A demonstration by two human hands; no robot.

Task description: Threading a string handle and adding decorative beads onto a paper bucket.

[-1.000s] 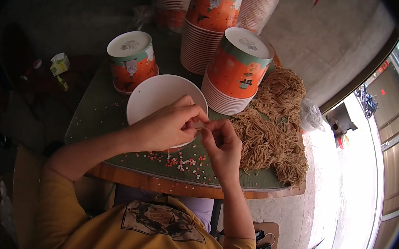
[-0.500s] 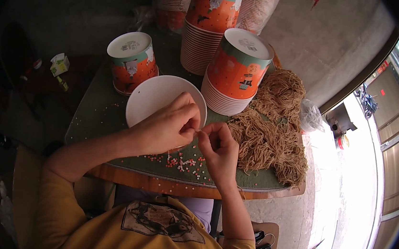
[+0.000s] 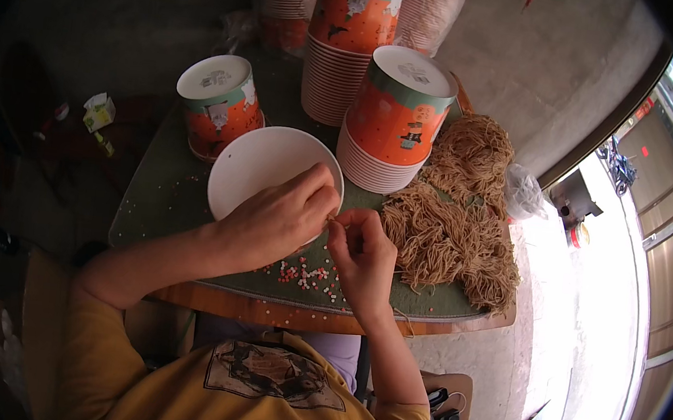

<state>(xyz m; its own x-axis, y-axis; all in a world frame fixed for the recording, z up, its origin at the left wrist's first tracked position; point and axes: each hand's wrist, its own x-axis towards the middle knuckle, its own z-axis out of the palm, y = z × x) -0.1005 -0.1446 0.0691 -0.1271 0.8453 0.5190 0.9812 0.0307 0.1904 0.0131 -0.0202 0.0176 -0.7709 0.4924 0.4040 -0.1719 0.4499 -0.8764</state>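
Observation:
Just over the right rim of an open white paper bucket (image 3: pixel 248 165), my two hands meet with their fingertips almost touching. My left hand (image 3: pixel 292 210) lies across the bucket's near side, its fingers pinched. Facing it, my right hand (image 3: pixel 365 249) is also closed in a pinch. A small bit of tan cord (image 3: pixel 330 219) shows between the fingertips; most of it is hidden by the fingers. The bucket has a small hole near its left rim. Below the hands, many tiny red and white beads (image 3: pixel 306 276) lie scattered on the green tabletop (image 3: pixel 154 209).
Bundles of tan cord (image 3: pixel 448 229) lie on the right. Behind the bucket stand an upturned orange bucket (image 3: pixel 220 118) and stacks of upturned orange buckets (image 3: pixel 397 127), (image 3: pixel 343 57). A crumpled clear plastic bag (image 3: pixel 523 191) sits at the right edge. A tissue pack (image 3: pixel 99 112) is far left.
Both hands have shifted slightly, my right one a little left and down, still pinching close together. The whole view has moved a little.

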